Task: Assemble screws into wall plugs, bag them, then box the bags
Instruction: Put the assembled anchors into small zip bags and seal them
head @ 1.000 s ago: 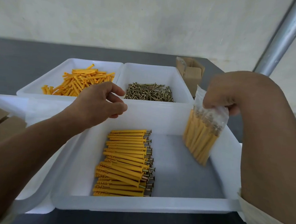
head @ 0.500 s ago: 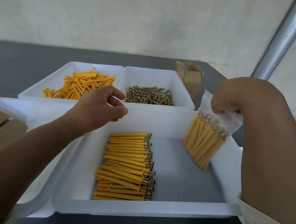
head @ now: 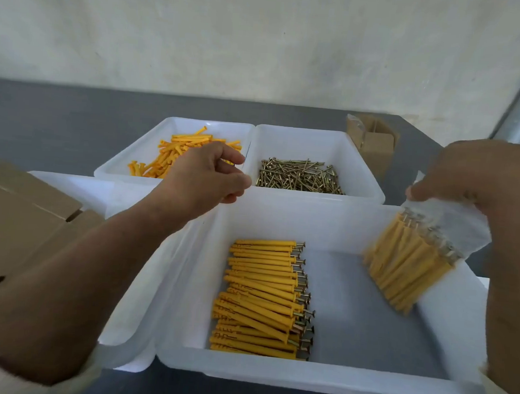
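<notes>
A cardboard box [head: 20, 220] is lying at the far left. The left hand [head: 206, 177] is hovering over the far rim of the near tray [head: 316, 382], fingers loosely curled and holding nothing. Behind it, 2 trays are sitting side by side, holding plugs [head: 175, 157] and screws [head: 300, 176]. Assembled plugs [head: 261, 298] are lying stacked in the near tray. The right hand [head: 481, 178] is pinching the top of a bag [head: 414, 263] of plugs, hanging tilted over the tray's right side.
</notes>
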### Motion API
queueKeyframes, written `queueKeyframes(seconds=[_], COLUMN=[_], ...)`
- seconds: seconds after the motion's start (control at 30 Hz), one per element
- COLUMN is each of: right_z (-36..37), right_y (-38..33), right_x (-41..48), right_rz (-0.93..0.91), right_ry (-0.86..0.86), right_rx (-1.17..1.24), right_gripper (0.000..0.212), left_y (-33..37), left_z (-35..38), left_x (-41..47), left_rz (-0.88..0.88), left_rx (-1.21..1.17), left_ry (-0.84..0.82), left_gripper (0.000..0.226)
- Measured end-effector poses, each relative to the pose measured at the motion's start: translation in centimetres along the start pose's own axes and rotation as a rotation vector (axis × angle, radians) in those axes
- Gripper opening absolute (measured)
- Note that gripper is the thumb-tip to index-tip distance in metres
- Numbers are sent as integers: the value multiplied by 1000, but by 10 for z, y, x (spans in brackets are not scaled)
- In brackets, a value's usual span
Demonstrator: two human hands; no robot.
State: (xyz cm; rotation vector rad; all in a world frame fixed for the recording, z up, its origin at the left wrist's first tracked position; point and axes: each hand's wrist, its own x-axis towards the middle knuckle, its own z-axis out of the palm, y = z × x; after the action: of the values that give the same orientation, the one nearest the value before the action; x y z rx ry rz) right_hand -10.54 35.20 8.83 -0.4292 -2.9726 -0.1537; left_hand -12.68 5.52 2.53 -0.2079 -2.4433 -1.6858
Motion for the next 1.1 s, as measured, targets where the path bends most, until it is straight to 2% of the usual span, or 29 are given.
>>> queueKeyframes(seconds=[0.07, 0.17, 0.33, 0.47, 0.6, 0.7, 0.77, 0.87, 0.93, 1.1], right_z=[-2, 2, 1, 8, 20, 33, 43, 55, 60, 65], right_y=[-5, -12, -34, -65, -86, -104, -115, -126, -129, -130], right_x=[1, 3, 7, -7, -19, -33, -39, -43, -44, -44], right_rz=[-5, -28, -196, -357, -577, -763, -856, -922, -948, -960], right_ry=[-26, 60, 95, 219, 97, -118, -184, -241, -279, -304], right_rx=[51, 42, 23, 51, 114, 248, 208, 155, 170, 186], right_gripper=[23, 21, 39, 31, 24, 16, 17, 18, 17, 16], left_y=[-1, -7, -22, -24, -27, -27, -26, -21, -19, -24], left_z=[-9, -30, -65, -75, -75, -71, -69, -73, -79, -91], left_x=[4, 10, 14, 17, 15, 13, 12, 11, 11, 7], left_rz=[-30, -123, -284, -348, -378, -387, -373, -301, -313, -514], left_rx=[8, 95, 546, 840, 935, 914, 944, 997, 1004, 947], left_ry=[39, 90, 45, 12, -30, -27, -15, 162, 259, 81], left_gripper=[22, 19, 11, 30, 40, 37, 32, 21, 20, 21])
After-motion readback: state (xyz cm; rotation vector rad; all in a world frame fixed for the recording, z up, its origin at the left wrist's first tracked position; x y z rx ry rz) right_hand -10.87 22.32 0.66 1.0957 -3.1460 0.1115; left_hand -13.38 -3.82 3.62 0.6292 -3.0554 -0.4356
